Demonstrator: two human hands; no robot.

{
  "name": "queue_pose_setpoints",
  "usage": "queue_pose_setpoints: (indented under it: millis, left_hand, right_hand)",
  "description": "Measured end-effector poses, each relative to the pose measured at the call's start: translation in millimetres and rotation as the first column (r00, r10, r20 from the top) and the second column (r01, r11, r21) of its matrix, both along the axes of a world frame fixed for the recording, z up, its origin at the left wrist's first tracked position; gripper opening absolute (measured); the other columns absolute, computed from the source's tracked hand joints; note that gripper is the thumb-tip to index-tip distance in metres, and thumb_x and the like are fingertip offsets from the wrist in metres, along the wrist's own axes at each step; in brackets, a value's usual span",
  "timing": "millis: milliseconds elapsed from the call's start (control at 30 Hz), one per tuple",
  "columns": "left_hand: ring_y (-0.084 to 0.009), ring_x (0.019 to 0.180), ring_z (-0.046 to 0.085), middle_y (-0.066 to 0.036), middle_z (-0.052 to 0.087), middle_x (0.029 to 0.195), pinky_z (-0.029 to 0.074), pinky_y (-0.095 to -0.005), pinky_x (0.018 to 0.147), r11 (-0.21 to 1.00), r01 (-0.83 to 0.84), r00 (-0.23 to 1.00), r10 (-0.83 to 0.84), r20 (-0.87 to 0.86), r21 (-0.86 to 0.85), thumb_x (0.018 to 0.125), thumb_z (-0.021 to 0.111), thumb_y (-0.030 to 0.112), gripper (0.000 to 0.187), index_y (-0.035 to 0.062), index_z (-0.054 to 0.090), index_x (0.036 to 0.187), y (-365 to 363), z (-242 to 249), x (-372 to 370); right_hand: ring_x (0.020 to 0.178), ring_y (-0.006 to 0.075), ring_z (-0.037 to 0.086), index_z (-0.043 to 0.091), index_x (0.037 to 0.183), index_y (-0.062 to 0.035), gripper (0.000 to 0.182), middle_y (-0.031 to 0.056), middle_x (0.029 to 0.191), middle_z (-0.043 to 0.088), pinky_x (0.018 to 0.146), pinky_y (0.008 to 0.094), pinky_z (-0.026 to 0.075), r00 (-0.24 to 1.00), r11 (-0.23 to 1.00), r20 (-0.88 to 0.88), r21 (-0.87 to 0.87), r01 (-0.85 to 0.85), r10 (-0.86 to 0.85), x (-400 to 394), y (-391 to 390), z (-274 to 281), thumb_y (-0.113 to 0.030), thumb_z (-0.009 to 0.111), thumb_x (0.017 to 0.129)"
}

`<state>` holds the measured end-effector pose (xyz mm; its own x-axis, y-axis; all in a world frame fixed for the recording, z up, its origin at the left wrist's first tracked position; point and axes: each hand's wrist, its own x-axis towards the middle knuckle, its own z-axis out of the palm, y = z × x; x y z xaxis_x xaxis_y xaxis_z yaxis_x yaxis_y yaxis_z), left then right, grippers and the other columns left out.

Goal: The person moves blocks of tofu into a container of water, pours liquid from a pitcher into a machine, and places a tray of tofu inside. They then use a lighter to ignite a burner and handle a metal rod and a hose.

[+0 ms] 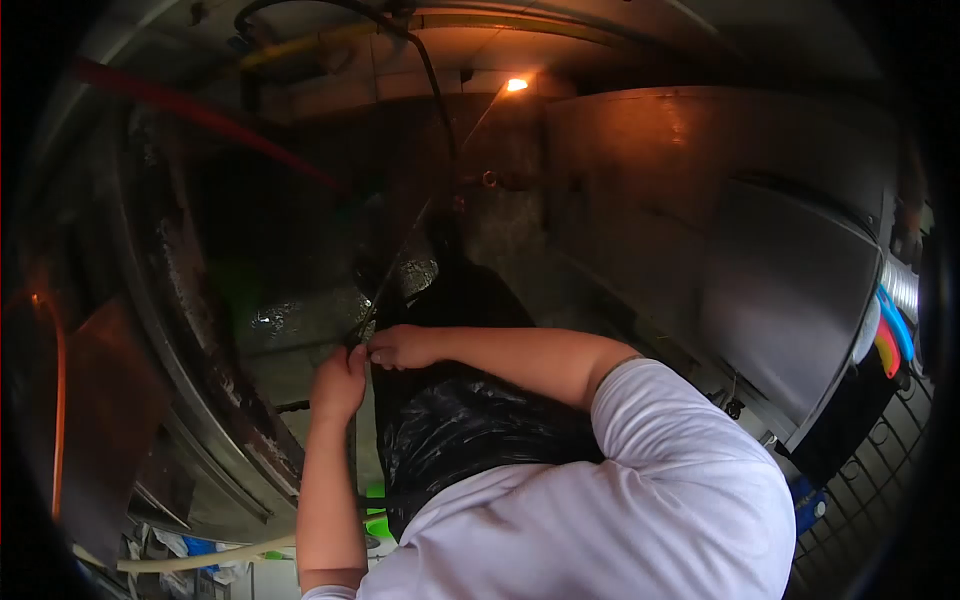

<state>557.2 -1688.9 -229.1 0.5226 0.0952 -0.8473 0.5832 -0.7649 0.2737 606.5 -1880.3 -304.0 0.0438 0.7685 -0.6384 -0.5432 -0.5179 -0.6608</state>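
Observation:
A long thin rod [421,218] slants up and away from my hands, with a bright orange flame [516,85] at its far end. My left hand [338,385] is closed around the rod's near end, thumb up. Beside it, almost touching, my right hand [402,347] has its fingers curled at the same end. Exactly how the right fingers grip the rod is hard to make out in the dim light. Below my hands hangs a shiny black apron [455,425] over my front.
A large metal cabinet [785,290] stands at the right, with blue and red-yellow handles [888,340] beyond it. Wet, dark floor [290,320] lies ahead. A red bar [215,118] crosses the upper left; a black hose [432,75] curves overhead. A metal ledge [205,390] runs along the left.

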Motion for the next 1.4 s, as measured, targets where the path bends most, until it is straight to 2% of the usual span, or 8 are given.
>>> queue_pose_setpoints:
  millis: [133, 233, 267, 433, 600, 933, 1000, 1400]
  left_hand:
    - [-0.0504, 0.097, 0.064, -0.028, 0.069, 0.099, 0.049, -0.0584, 0.079, 0.998, -0.037, 0.993, 0.032, 0.117, 0.043, 0.104, 0.050, 0.048, 0.049, 0.0018, 0.064, 0.103, -3, -17, -3]
    - [-0.0499, 0.090, 0.065, -0.026, 0.069, 0.093, 0.049, -0.0579, 0.074, 0.997, -0.048, 0.977, 0.035, 0.210, 0.058, 0.103, 0.053, 0.048, 0.046, 0.0028, 0.063, 0.099, 0, -33, -10]
    - [-0.0494, 0.086, 0.065, -0.024, 0.069, 0.090, 0.049, -0.0573, 0.072, 0.997, -0.037, 0.970, 0.020, 0.241, 0.066, 0.103, 0.055, 0.048, 0.045, 0.0031, 0.062, 0.097, 0, -37, -13]
    - [-0.0469, 0.081, 0.065, -0.023, 0.068, 0.084, 0.049, -0.0554, 0.068, 0.992, -0.023, 0.968, -0.010, 0.252, 0.126, 0.102, 0.059, 0.044, 0.041, 0.0041, 0.060, 0.091, -4, -60, -29]
    - [-0.0461, 0.077, 0.065, -0.022, 0.067, 0.081, 0.049, -0.0539, 0.066, 0.992, -0.043, 0.971, 0.013, 0.240, 0.119, 0.101, 0.062, 0.041, 0.038, 0.0052, 0.060, 0.088, -7, -70, -38]
    - [-0.0469, 0.073, 0.063, -0.022, 0.065, 0.075, 0.048, -0.0545, 0.063, 0.987, 0.109, 0.977, -0.127, 0.169, 0.114, 0.100, 0.063, 0.040, 0.039, 0.0041, 0.059, 0.086, -2, -64, -23]
    - [-0.0471, 0.073, 0.063, -0.023, 0.065, 0.075, 0.048, -0.0548, 0.064, 0.986, 0.131, 0.980, -0.144, 0.139, 0.099, 0.100, 0.063, 0.040, 0.039, 0.0040, 0.059, 0.086, -2, -60, -13]
    - [-0.0463, 0.085, 0.068, -0.023, 0.070, 0.085, 0.052, -0.0551, 0.073, 0.877, 0.480, 0.874, -0.477, 0.091, -0.014, 0.096, 0.065, 0.041, 0.038, 0.0034, 0.066, 0.097, -15, -135, 75]
  right_hand:
    - [0.100, 0.0374, 0.070, 0.065, 0.121, -0.0024, 0.035, 0.0193, 0.112, 0.072, 0.088, 0.0469, 0.056, 0.777, 0.985, 0.625, -0.172, 0.033, 0.083, 27, -47, -88, -0.028, 0.061, 0.097]
    - [0.100, 0.0419, 0.069, 0.070, 0.109, -0.0045, 0.026, 0.0211, 0.104, 0.072, 0.086, 0.0521, 0.055, 0.722, 0.640, 0.692, -0.550, 0.536, -0.010, 103, -114, -130, -0.019, 0.073, 0.088]
    - [0.103, 0.0430, 0.068, 0.067, 0.117, -0.0060, 0.032, 0.0236, 0.106, 0.071, 0.087, 0.0524, 0.054, 0.469, 0.592, 0.879, -0.335, 0.733, -0.083, 116, -144, -172, -0.021, 0.074, 0.090]
    - [0.112, 0.0454, 0.065, 0.053, 0.133, -0.0025, 0.049, 0.0284, 0.115, 0.068, 0.093, 0.0526, 0.052, 0.700, 0.570, 0.675, -0.678, 0.465, 0.233, 166, -196, -214, -0.027, 0.071, 0.095]
    - [0.115, 0.0437, 0.066, 0.061, 0.125, -0.0003, 0.053, 0.0300, 0.120, 0.068, 0.096, 0.0517, 0.052, 0.764, 0.403, 0.645, -0.696, 0.595, -0.013, 167, -188, -230, -0.043, 0.068, 0.095]
    - [0.078, 0.0343, 0.069, 0.068, 0.094, 0.0006, 0.058, 0.0221, 0.091, 0.073, 0.071, 0.0457, 0.054, 0.480, 0.090, 0.797, -0.483, 0.871, -0.367, 159, -213, -251, -0.056, 0.055, 0.101]
    - [0.059, 0.0195, 0.057, 0.058, 0.098, -0.0077, 0.036, 0.0122, 0.080, 0.068, 0.052, 0.0352, 0.045, 0.001, -0.129, 0.350, -0.347, 0.929, -0.937, 153, -199, -195, -0.043, 0.054, 0.105]
    - [0.069, 0.0202, 0.063, 0.051, 0.120, -0.0044, 0.033, 0.0158, 0.101, 0.068, 0.057, 0.0351, 0.052, 0.039, -0.207, 0.438, -0.499, 0.841, -0.898, 81, -271, -220, -0.033, 0.059, 0.105]
